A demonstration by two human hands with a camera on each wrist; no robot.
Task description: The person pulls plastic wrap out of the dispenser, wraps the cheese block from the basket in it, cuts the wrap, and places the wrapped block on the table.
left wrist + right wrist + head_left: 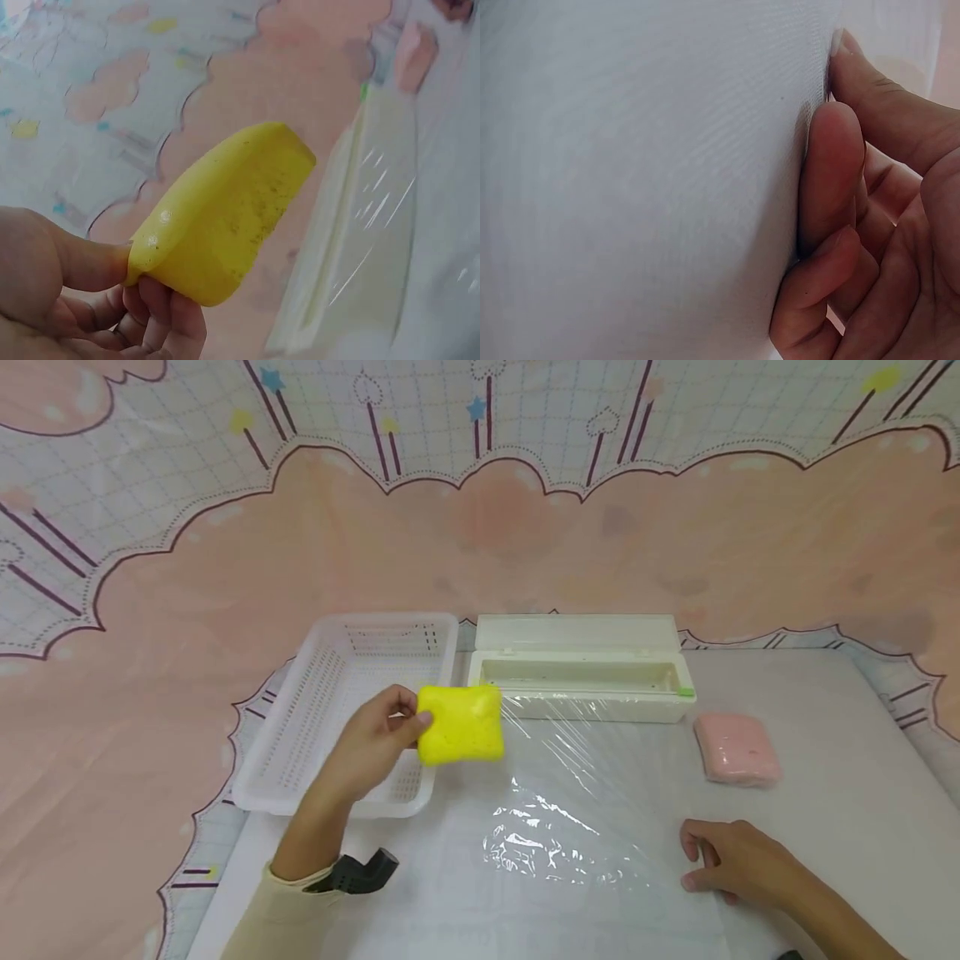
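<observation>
My left hand (378, 739) pinches a yellow square soft-looking block (461, 724) by its left edge, thumb on one face and fingers behind. In the left wrist view the yellow block (217, 217) shows dark specks along one side. Below and right of it, a sheet of clear cling film (547, 827) lies spread on the white table, drawn from a white cling film box (592, 708) with its lid raised. My right hand (750, 864) rests on the table beside the film's right edge, fingers loosely bent. No object shows in its fingers (832, 165) in the right wrist view.
A white perforated basket (281, 735) stands at the left, partly behind my left hand. At the right lies a pink square block (738, 749) that looks wrapped in film. A patterned cloth (525, 552) hangs behind the table.
</observation>
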